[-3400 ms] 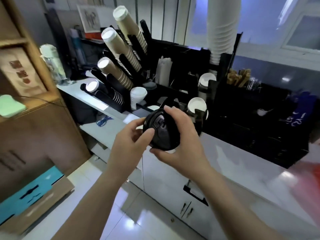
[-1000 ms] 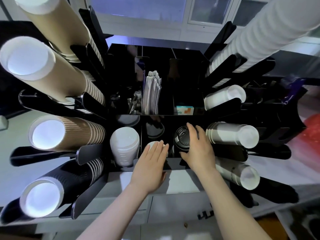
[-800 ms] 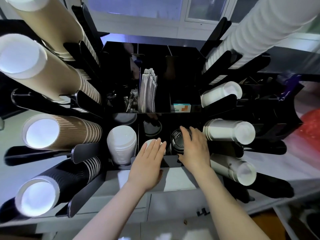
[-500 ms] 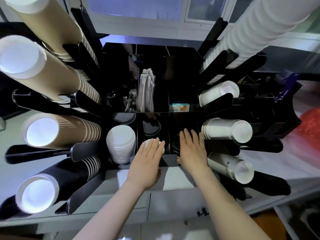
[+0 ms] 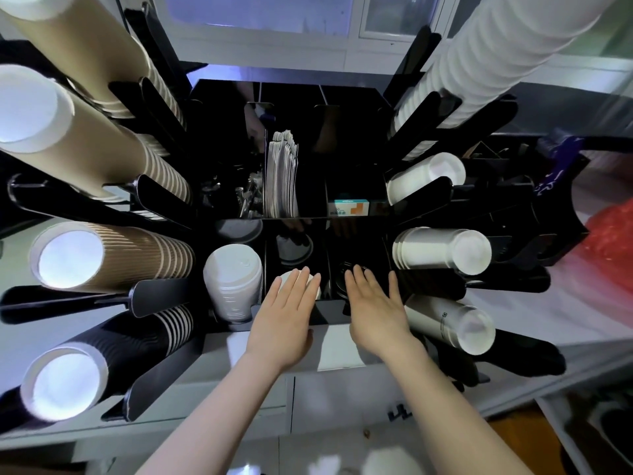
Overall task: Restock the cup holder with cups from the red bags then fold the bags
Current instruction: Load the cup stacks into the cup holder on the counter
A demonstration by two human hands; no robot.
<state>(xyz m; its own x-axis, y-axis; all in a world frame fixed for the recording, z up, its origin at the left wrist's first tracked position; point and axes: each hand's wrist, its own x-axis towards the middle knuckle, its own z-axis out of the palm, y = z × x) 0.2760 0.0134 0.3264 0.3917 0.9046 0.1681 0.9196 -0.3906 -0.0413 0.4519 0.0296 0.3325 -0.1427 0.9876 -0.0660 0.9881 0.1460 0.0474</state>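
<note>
Both hands lie flat with an open, empty grip over the front of the black cup holder [image 5: 352, 97]; the left hand [image 5: 284, 320] covers a white lid, the right hand [image 5: 376, 310] black lids [image 5: 344, 269]. Cup stacks [image 5: 113, 255] fill the holder's side slots; a red bag [image 5: 609, 241] lies on the table at far right.

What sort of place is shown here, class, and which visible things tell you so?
Probably a café or drinks counter: a black cup holder stocked with stacked paper cups, a pile of white lids, and paper sleeves.
</note>
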